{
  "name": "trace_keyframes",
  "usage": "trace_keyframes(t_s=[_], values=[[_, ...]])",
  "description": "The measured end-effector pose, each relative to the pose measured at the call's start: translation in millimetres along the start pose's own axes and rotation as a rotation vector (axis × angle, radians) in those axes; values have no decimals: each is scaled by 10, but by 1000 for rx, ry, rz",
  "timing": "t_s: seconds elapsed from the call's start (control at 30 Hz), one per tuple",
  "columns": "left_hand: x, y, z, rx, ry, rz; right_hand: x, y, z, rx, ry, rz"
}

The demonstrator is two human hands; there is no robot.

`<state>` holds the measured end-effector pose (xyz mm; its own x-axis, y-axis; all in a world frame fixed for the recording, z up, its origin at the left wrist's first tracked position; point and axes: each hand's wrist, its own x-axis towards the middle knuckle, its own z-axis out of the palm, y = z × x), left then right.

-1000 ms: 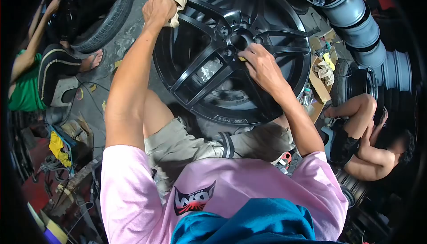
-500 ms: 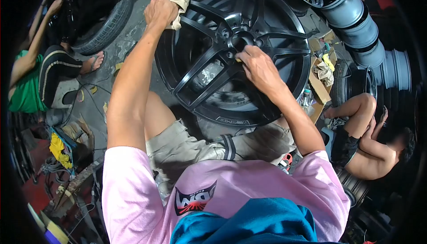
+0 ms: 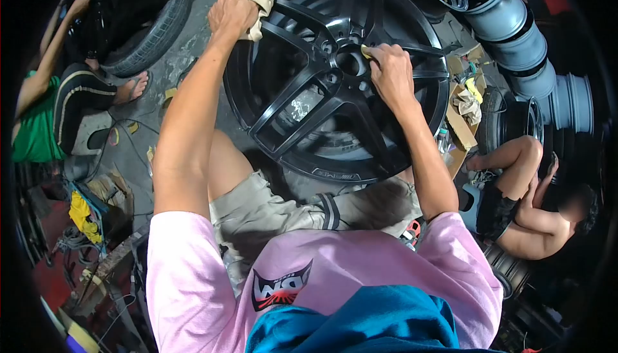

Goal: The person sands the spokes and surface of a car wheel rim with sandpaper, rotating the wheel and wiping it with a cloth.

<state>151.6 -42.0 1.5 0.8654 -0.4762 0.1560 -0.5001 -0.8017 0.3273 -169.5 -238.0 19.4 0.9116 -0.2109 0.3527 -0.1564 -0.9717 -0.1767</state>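
A large black wheel rim point(image 3: 302, 83) with several spokes leans in front of my legs, its face toward me. My left hand point(image 3: 232, 15) is closed on a beige cloth point(image 3: 260, 2) at the rim's upper left edge. Near the centre hole, at its right side, my right hand point(image 3: 391, 73) pinches a small yellowish piece point(image 3: 367, 52) against the hub. Most of that piece is hidden by my fingers.
A person in green point(image 3: 38, 121) sits at left by a tire point(image 3: 154, 41). Another person point(image 3: 531, 224) crouches at right. Stacked silver rims point(image 3: 505, 15) stand at upper right, above a cardboard box point(image 3: 460, 121). Yellow cloth point(image 3: 84, 214) lies among cables at left.
My right hand has moved from the lower side of the centre hole up and to the right, with the yellowish piece. My left hand stays on the cloth at the rim's edge.
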Motion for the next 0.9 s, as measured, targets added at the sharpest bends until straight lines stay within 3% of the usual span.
trace_keyframes(t_s=[0.1, 0.33, 0.43, 0.5, 0.57, 0.7, 0.77, 0.83, 0.9], values=[[7, 35, 7, -35, 15, -15, -207, -84, -117, -54, -15, 96], [-31, 40, -19, -44, 9, -19, -364, -300, -272, -133, -45, 20], [-17, 46, 0, -35, 8, -16, -449, -294, -270, -55, -63, 22], [1, 35, -30, -38, -41, -10, -459, -198, -266, 262, -94, -22], [18, 8, 23, -33, -22, 11, -555, -416, -406, 214, -44, 55], [-8, -25, -22, -151, 25, -3, -932, -465, -585, 352, 289, 395], [25, 31, 47, -348, 206, -44, -1165, -453, -519, 406, 374, 484], [-42, 379, 149, -249, 554, 111, -1314, -472, -444, 422, 456, 567], [-124, 808, 170, -330, 483, 394, -1340, -493, -457, 442, 485, 560]])
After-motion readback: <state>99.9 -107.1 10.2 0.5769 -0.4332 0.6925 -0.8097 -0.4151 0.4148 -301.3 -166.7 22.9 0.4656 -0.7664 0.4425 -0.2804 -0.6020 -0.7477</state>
